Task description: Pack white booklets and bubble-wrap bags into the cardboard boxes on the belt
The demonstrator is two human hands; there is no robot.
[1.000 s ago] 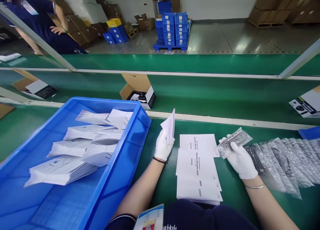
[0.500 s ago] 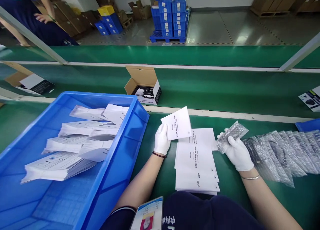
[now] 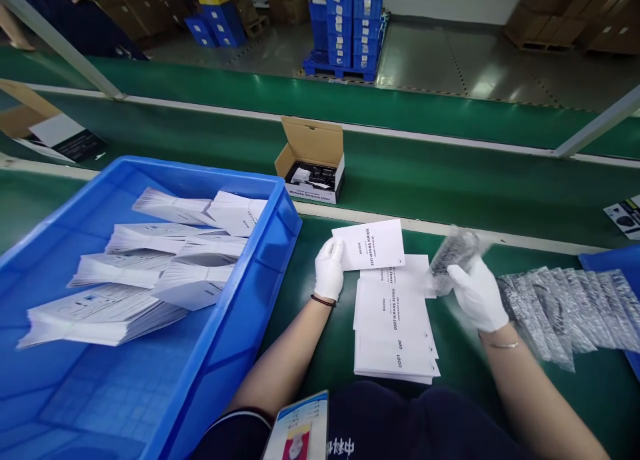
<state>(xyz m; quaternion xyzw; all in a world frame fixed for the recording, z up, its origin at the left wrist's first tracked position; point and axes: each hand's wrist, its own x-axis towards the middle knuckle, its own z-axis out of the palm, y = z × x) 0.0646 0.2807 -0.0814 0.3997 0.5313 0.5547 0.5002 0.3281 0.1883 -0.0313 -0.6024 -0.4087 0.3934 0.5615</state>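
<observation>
My left hand [image 3: 329,270], in a white glove, pinches the left edge of a white booklet [image 3: 373,243] printed "Minute Stream 1000". Below and partly under it, a stack of similar booklets [image 3: 393,333] lies on the green table. My right hand [image 3: 477,293], gloved too, grips a clear plastic bag with a dark item inside [image 3: 453,257]; motion blurs it, and I cannot make out the item. Just right of that hand, a row of overlapping clear bags [image 3: 575,313] rests on the table, a dark cable showing in one.
A large blue bin [image 3: 200,407] with bundled booklets [image 3: 110,313] stands at left. On the green ledge ahead sits an open carton [image 3: 315,170] holding dark parts. Another open carton [image 3: 55,130] is far left. A blue tray [image 3: 610,257] lies at right. Across the line stands a person [image 3: 90,20].
The booklet in my left hand has turned flatter and shifted right. My right hand has tilted the plastic bag more upright. The whole view has shifted slightly.
</observation>
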